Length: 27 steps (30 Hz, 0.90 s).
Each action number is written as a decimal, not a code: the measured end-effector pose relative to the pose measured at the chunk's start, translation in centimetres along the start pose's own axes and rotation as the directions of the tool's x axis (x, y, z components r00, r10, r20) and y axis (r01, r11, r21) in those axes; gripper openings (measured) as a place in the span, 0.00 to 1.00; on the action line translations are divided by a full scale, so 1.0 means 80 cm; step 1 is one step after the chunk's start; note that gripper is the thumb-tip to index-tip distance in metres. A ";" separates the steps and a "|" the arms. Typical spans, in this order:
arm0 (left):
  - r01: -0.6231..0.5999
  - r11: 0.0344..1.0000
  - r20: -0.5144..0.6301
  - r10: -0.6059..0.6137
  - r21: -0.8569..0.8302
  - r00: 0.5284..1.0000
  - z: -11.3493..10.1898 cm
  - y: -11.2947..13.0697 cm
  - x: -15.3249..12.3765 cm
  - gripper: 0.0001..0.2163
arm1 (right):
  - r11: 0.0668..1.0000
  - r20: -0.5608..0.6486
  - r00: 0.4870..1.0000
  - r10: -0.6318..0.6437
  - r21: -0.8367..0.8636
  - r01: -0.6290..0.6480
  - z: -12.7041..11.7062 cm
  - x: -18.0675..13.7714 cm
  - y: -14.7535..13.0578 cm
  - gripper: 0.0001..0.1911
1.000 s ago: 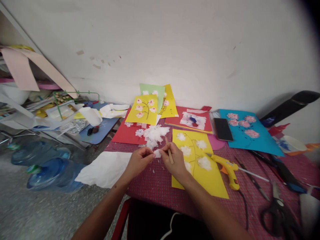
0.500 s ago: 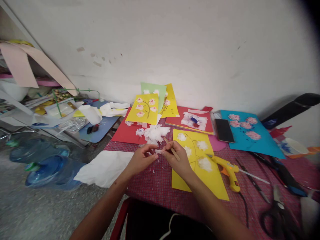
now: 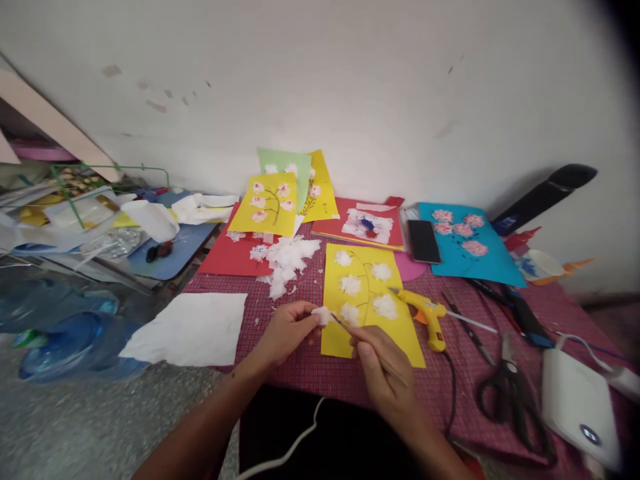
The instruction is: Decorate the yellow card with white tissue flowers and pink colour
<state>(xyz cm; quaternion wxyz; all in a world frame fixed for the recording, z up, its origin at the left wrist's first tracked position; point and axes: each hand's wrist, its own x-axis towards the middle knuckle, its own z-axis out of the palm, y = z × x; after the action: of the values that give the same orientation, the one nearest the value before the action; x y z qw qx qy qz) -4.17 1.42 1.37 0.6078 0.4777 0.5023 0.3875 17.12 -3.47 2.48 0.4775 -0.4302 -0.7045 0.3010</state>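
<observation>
Between thumb and fingers, my left hand [image 3: 290, 333] pinches a small piece of white tissue paper [image 3: 323, 315]. My right hand [image 3: 383, 370] grips a thin paintbrush [image 3: 390, 369] like a pen, its dark tip close to the tissue piece; whether they touch I cannot tell. Beneath and beyond my hands lies a yellow sheet [image 3: 373, 300] with drawn stems and several white tissue blossoms. A heap of torn white tissue [image 3: 290, 259] rests behind my left hand. Beside the yellow sheet is a yellow glue gun [image 3: 427, 313] with a clear glue stick in its back.
At left lies a large white tissue sheet [image 3: 193, 330]. Finished flower cards [image 3: 265, 203] lean near the wall. On the right are a phone [image 3: 423, 241], a blue card [image 3: 467, 260], black scissors [image 3: 510, 387] and a white power bank [image 3: 577, 407]. Water bottles [image 3: 83, 343] stand on the floor.
My right hand has turned the brush from lying across the fingers to pointing at the tissue piece. My left hand now holds that piece alone. The view has shifted right.
</observation>
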 end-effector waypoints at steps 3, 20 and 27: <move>0.007 0.998 0.024 -0.008 0.056 1.000 0.012 0.002 -0.002 0.09 | 1.000 -0.010 1.000 0.001 -0.024 -0.001 0.003 -0.011 0.000 0.15; 0.005 0.991 0.197 -0.032 0.134 0.980 0.014 -0.013 -0.017 0.12 | 0.985 0.047 0.985 0.168 0.028 -0.170 0.007 -0.033 0.006 0.09; -0.225 0.880 0.186 0.159 0.419 0.970 0.029 -0.016 -0.027 0.08 | 0.936 0.023 0.940 0.341 0.084 -0.341 0.000 -0.043 0.010 0.09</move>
<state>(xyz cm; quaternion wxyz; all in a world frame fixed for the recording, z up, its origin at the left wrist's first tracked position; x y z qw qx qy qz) -2.35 -1.38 0.74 0.4789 0.6763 0.4804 0.2872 17.95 -6.18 0.37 0.4336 -0.5233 -0.6073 0.4114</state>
